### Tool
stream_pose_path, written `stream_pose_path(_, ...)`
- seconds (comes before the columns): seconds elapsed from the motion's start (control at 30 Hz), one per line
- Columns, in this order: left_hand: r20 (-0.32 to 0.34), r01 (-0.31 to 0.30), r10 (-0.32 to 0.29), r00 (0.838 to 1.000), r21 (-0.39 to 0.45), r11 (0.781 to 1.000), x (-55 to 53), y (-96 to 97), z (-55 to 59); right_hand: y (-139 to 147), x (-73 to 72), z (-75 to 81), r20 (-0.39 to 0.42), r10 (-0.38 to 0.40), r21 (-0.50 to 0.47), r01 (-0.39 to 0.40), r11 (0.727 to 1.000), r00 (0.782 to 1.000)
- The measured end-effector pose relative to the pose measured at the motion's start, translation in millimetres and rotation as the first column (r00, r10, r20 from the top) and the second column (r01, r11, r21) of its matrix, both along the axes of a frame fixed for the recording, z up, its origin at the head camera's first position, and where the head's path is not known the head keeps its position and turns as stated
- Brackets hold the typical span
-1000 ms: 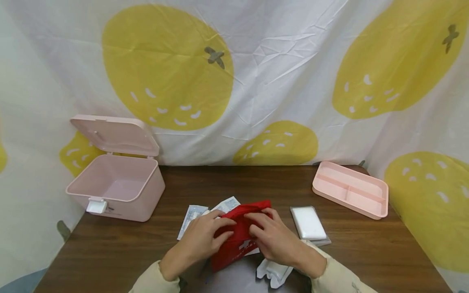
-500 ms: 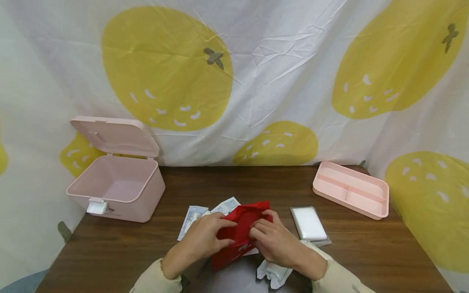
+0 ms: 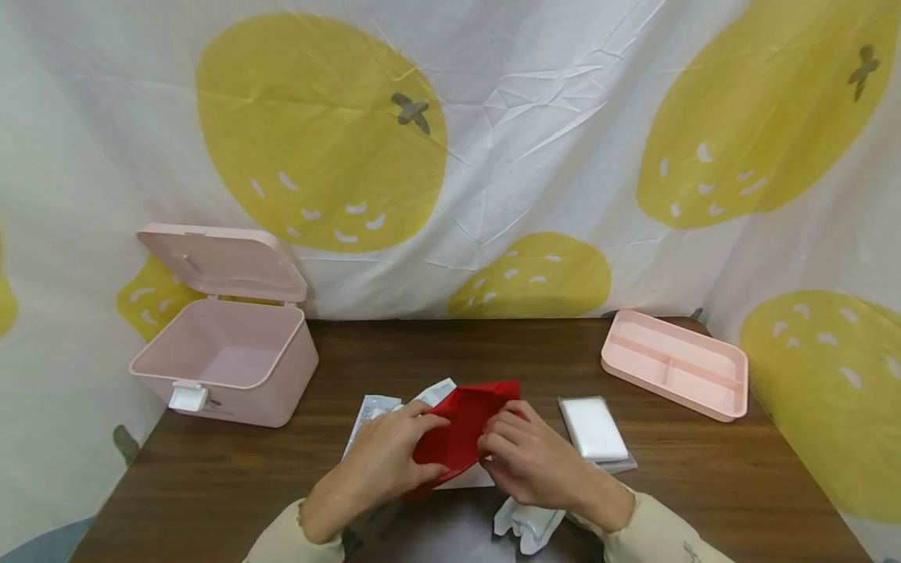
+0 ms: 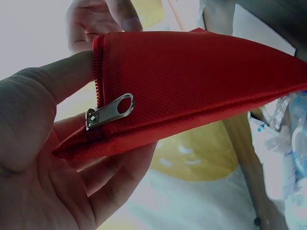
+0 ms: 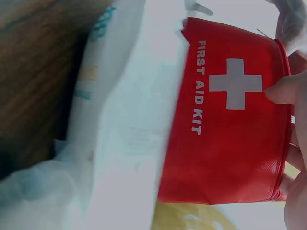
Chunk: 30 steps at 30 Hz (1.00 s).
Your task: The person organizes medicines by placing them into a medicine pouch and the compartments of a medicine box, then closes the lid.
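A red zippered first aid pouch (image 3: pixel 461 434) is held up at the near middle of the table, its mouth spread and facing the head camera. My left hand (image 3: pixel 390 453) grips its left end, the thumb and fingers on either side of the fabric; the metal zipper pull (image 4: pixel 112 110) shows there in the left wrist view. My right hand (image 3: pixel 531 457) holds the other end of the mouth, fingers curled at the edge. In the right wrist view the thumb presses near the white cross (image 5: pixel 235 84), and a blurred white packet (image 5: pixel 139 120) covers part of the pouch.
A pink box (image 3: pixel 281 383) with its lid raised stands at left. A pink divided tray (image 3: pixel 669 367) lies at back right. A white wrapped pad (image 3: pixel 594 428) is right of my hands, a white package (image 3: pixel 531 525) under my right wrist. Paper packets (image 3: pixel 373 410) lie behind my left hand.
The pouch has tipped, its mouth turning toward the head camera and its lettered front going out of that view. My right fingers have curled in more at the edge. The left hand stays nearly in place.
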<state>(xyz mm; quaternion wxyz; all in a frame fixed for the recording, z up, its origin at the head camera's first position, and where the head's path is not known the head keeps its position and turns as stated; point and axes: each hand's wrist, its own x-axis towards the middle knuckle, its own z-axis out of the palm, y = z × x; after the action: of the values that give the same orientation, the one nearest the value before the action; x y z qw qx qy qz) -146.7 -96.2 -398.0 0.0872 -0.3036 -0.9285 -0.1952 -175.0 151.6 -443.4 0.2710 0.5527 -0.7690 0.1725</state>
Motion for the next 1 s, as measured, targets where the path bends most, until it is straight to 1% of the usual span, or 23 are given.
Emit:
stream_pose_path(0.1,-0.021,-0.016,0.016,1.0,0.008,1.0,0.5,-5.2,4.9,-1.5,-2.5,4.6,-0.007,0.047,-0.077,-0.048,0.996,0.999)
stream_pose_path(0.17,-0.033,-0.04,0.04,0.999,0.007,0.999,0.4,-9.6,8.1,-3.0,-4.1,7.8,-0.03,0.077,-0.138,-0.08,0.987,0.997)
stream_pose_path(0.23,-0.037,-0.075,0.075,0.996,0.01,0.997,-0.1,-14.6,11.1,-4.2,-5.4,11.2,-0.052,0.086,-0.195,-0.094,0.976,0.995)
stream_pose_path(0.3,-0.042,-0.12,0.12,0.992,0.007,0.993,-0.9,-20.7,13.8,-5.2,-7.3,13.8,-0.062,0.081,-0.242,-0.093,0.966,0.995)
stream_pose_path(0.37,-0.043,-0.161,0.162,0.986,0.009,0.987,-2.1,-27.5,16.2,-6.0,-10.0,14.9,-0.051,0.061,-0.269,-0.073,0.96,0.997)
stream_pose_path(0.43,-0.051,-0.195,0.195,0.979,0.008,0.981,-3.4,-35.6,17.9,-6.1,-13.9,13.6,-0.009,0.041,-0.27,-0.042,0.962,0.999)
stream_pose_path(0.5,-0.056,-0.218,0.218,0.974,0.014,0.976,-4.2,-43.9,19.1,-6.2,-17.6,10.2,0.056,0.018,-0.236,-0.005,0.972,0.998)
stream_pose_path(0.6,-0.058,-0.242,0.243,0.968,0.027,0.97,-5.4,-57.1,19.7,-8.4,-23.7,1.5,0.154,-0.019,-0.144,0.041,0.989,0.988)
stream_pose_path(0.67,-0.057,-0.264,0.265,0.963,0.03,0.964,-5.7,-65.0,19.6,-11.1,-26.4,-4.9,0.206,-0.047,-0.067,0.062,0.996,0.977)
stream_pose_path(0.73,-0.06,-0.286,0.287,0.956,0.028,0.958,-6.2,-72.6,19.2,-14.1,-28.6,-11.1,0.231,-0.07,-0.001,0.072,0.997,0.97)
stream_pose_path(0.83,-0.067,-0.323,0.323,0.944,0.016,0.946,-6.7,-83.8,18.4,-18.5,-29.7,-18.0,0.261,-0.109,0.101,0.085,0.991,0.959)
stream_pose_path(1.0,-0.062,-0.387,0.386,0.92,-0.006,0.922,-8.0,-101.8,15.9,-24.6,-28.7,-23.7,0.306,-0.179,0.247,0.103,0.963,0.935)
